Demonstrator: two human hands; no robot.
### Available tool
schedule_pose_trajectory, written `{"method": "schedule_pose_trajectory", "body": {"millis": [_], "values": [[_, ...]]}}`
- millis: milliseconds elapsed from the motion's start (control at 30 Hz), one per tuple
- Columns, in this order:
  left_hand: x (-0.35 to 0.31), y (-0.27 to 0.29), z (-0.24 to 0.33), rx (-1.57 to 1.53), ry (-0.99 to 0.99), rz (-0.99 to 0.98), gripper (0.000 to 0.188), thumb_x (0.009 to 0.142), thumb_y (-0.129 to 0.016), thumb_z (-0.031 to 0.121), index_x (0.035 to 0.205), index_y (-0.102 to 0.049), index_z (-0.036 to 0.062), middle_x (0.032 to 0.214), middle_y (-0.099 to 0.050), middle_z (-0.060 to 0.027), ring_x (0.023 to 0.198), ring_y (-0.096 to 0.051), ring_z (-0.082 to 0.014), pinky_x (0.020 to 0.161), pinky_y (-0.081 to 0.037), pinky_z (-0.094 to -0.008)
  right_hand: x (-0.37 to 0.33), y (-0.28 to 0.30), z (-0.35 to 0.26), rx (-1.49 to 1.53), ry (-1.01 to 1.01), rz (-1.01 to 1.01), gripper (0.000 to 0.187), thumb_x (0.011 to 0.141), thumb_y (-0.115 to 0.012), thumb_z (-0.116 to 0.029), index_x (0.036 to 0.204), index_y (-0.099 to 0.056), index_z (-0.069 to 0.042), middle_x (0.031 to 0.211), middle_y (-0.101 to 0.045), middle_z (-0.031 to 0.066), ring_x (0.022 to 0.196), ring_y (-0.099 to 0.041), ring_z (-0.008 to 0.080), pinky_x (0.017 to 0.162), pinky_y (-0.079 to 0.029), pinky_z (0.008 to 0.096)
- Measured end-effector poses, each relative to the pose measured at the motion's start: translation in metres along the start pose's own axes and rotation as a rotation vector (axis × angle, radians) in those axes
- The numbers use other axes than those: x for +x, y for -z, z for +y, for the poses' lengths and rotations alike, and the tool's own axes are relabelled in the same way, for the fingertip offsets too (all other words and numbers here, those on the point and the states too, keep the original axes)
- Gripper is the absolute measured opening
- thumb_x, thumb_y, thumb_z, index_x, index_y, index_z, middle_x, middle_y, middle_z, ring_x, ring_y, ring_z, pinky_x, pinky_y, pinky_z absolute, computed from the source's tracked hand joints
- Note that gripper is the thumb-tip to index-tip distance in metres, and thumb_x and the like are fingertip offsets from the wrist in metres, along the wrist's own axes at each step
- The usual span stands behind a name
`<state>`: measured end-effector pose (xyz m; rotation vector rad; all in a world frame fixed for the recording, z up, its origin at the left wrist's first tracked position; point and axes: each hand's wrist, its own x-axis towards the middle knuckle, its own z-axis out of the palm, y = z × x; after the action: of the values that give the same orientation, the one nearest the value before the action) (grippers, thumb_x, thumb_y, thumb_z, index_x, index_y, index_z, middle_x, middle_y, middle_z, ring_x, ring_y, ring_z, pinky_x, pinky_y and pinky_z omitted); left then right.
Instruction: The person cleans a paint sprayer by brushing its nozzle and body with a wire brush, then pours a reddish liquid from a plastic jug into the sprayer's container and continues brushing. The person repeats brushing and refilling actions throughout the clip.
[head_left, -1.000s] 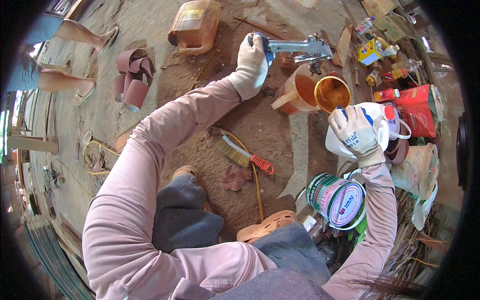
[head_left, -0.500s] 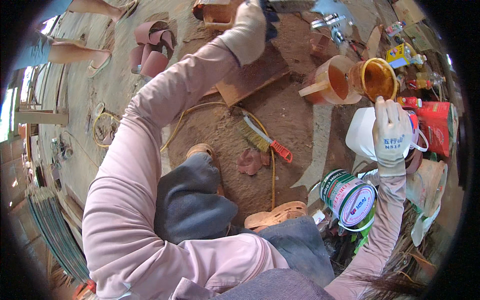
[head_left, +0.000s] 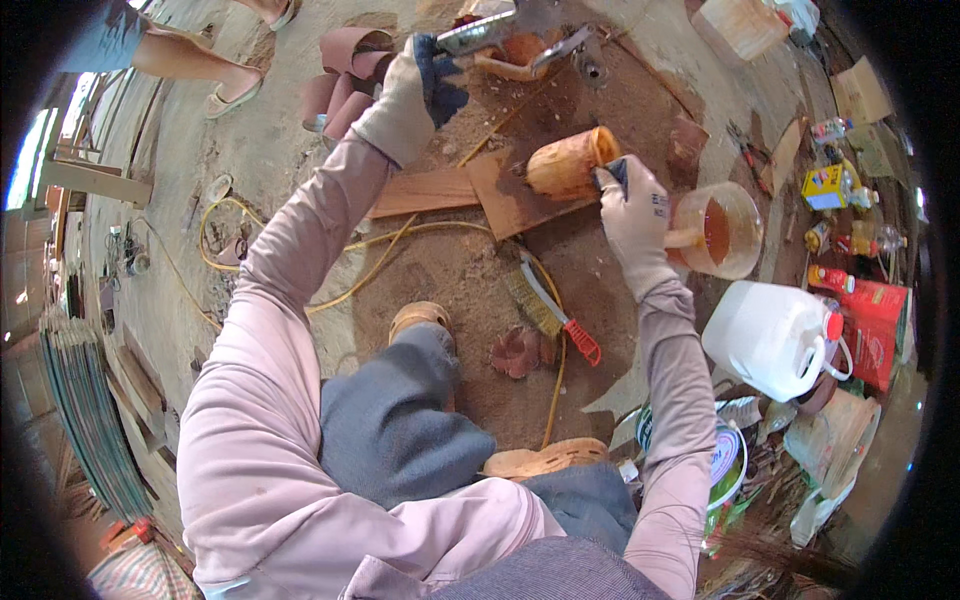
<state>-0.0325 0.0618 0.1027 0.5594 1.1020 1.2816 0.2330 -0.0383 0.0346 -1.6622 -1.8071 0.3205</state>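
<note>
The carved wooden piece [head_left: 568,163], a rounded orange-brown block, lies on its side on a flat board [head_left: 510,195] set on the sawdust-covered floor [head_left: 470,280]. The right hand [head_left: 632,215], in a pale work glove, has its fingers [head_left: 612,175] pressed against the block's right end, the fingertips curled onto the wood; the rest of the block sticks out to the left of the fingers, free of the glove. The right forearm rises from the lower edge, wrist bent slightly inward.

The left hand [head_left: 412,92], gloved likewise (dark patches on the fingertips), is stretched far forward with the arm nearly straight, its fingers clenched round the end of a metal tool [head_left: 478,30] near the top of the view.

Just right of the right hand stands an orange plastic jug [head_left: 722,232], touching or very near the glove. A wire brush with a red handle [head_left: 552,312] lies nearer the person's knee, and a white jerrycan [head_left: 770,338] sits well to the right.
</note>
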Motion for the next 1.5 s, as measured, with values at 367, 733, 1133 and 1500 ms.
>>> {"method": "schedule_pose_trajectory", "body": {"millis": [367, 733, 1133, 1500], "values": [[0.016, 0.058, -0.021, -0.559, 0.631, -0.059, 0.013, 0.095, -0.042, 0.023, 0.084, -0.041, 0.0169, 0.059, -0.035, 0.0082, 0.044, -0.034, -0.0075, 0.037, -0.030, -0.0229, 0.018, -0.060, 0.028, 0.529, -0.628, -0.288, 0.026, 0.091, -0.072, -0.028, 0.085, -0.066, -0.004, 0.066, -0.056, -0.0011, 0.053, -0.051, 0.0090, 0.042, -0.044, 0.0275], [0.009, 0.058, -0.040, -0.488, 0.730, -0.026, 0.016, 0.095, -0.044, 0.023, 0.080, -0.041, 0.0179, 0.057, -0.034, 0.0091, 0.041, -0.031, -0.0050, 0.034, -0.026, -0.0204, -0.001, -0.054, 0.031, 0.169, -0.467, -0.171, 0.031, 0.094, -0.064, -0.033, 0.107, -0.063, -0.005, 0.096, -0.072, 0.0156, 0.089, -0.069, 0.0333, 0.078, -0.052, 0.0413], [0.010, 0.063, -0.061, -0.403, 0.675, -0.084, 0.014, 0.097, -0.045, 0.027, 0.086, -0.046, 0.0177, 0.059, -0.038, 0.0088, 0.043, -0.033, -0.0059, 0.036, -0.028, -0.0217, -0.008, -0.037, 0.028, 0.127, -0.394, -0.130, 0.039, 0.100, -0.044, -0.037, 0.113, -0.065, -0.007, 0.105, -0.070, 0.0200, 0.099, -0.066, 0.0395, 0.084, -0.050, 0.0468], [0.011, 0.072, -0.069, -0.515, 0.728, -0.257, 0.018, 0.099, -0.044, 0.030, 0.089, -0.053, 0.0177, 0.057, -0.037, 0.0088, 0.042, -0.031, -0.0065, 0.036, -0.027, -0.0222, -0.041, -0.018, 0.038, 0.289, -0.504, -0.094, 0.050, 0.104, -0.045, -0.043, 0.129, -0.060, -0.002, 0.108, -0.068, 0.0087, 0.093, -0.063, 0.0215, 0.085, -0.048, 0.0319]]}}
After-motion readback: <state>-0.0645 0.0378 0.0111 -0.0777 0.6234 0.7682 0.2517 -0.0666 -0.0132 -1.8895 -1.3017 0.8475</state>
